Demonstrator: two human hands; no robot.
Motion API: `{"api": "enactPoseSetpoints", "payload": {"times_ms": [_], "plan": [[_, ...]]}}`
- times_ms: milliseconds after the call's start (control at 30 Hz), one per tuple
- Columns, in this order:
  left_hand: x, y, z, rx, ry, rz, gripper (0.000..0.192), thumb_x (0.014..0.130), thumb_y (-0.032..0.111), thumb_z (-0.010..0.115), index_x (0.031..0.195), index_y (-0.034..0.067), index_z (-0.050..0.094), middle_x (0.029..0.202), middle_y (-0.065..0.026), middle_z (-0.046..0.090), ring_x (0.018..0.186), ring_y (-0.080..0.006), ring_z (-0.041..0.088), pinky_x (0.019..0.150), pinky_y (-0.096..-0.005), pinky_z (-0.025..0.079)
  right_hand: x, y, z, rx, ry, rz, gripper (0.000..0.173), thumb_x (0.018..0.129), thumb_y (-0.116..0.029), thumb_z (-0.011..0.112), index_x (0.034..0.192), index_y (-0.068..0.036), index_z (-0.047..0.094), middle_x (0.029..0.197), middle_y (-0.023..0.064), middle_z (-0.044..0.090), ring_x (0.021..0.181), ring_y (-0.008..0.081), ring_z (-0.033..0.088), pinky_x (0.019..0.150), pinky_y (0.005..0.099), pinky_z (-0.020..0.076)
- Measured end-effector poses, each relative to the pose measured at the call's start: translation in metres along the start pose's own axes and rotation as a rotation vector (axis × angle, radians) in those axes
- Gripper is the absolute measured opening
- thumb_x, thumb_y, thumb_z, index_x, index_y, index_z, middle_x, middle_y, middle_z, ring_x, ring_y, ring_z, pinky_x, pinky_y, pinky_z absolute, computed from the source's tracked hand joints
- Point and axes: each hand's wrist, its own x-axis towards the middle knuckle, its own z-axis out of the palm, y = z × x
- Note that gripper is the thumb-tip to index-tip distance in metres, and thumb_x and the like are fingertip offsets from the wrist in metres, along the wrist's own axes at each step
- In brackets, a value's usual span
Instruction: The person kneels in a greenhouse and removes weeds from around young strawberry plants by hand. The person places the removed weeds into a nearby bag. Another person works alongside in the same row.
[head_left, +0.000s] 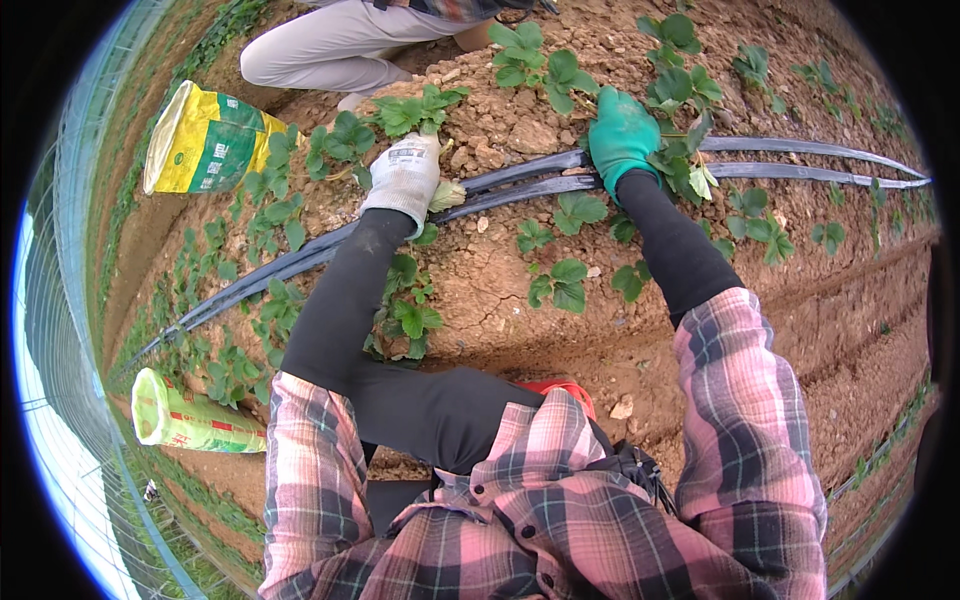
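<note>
My left hand (406, 174), in a whitish knit glove, is at the base of a leafy strawberry plant (420, 109) on the raised soil bed; its fingertips are hidden by leaves, so its grip cannot be told. A pale, wilted leaf (448, 196) lies beside it. My right hand (622, 135), in a green coated glove, reaches down to the soil beside another strawberry plant (679, 154), its fingers curled and their tips hidden. Two dark flat drip irrigation hoses (517, 178) run along the bed, passing close by both hands.
A yellow and green sack (217, 142) stands at the upper left, and a pale green sack (199, 420) at the lower left. A co-worker in light trousers (330, 49) kneels across the bed. More strawberry plants (564, 285) grow nearer me. Something red (562, 390) lies beneath me.
</note>
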Motion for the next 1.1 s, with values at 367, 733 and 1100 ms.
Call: {"api": "enactPoseSetpoints", "payload": {"times_ms": [367,733,1100], "plan": [[0.037,0.002,-0.039,0.007,-0.236,-0.158,0.030,0.094,0.020,0.059,0.112,0.004,0.075,0.117,-0.0187,0.072,0.109,-0.0341,0.070,0.088,-0.0447,0.056,0.000,-0.001,0.000,-0.003,-0.009,-0.001,0.024,0.093,-0.019,0.055,0.114,-0.010,0.062,0.105,0.0140,0.069,0.095,0.0347,0.070,0.075,0.0506,0.0559],[0.070,-0.016,-0.020,-0.071,-0.374,-0.096,0.041,0.093,0.029,0.051,0.120,0.005,0.071,0.127,-0.0177,0.068,0.118,-0.0343,0.065,0.099,-0.0418,0.050,0.003,-0.001,-0.001,-0.014,-0.068,0.005,0.025,0.094,-0.020,0.053,0.115,-0.011,0.061,0.108,0.0135,0.068,0.096,0.0343,0.070,0.075,0.0523,0.0554],[0.069,-0.028,-0.011,-0.089,-0.300,-0.052,0.037,0.094,0.027,0.056,0.118,0.004,0.071,0.126,-0.0194,0.068,0.117,-0.0342,0.065,0.098,-0.0432,0.051,0.001,-0.002,0.002,-0.018,-0.053,0.009,0.033,0.089,-0.025,0.064,0.119,-0.012,0.062,0.109,0.0121,0.068,0.098,0.0345,0.068,0.078,0.0500,0.0542]]}}
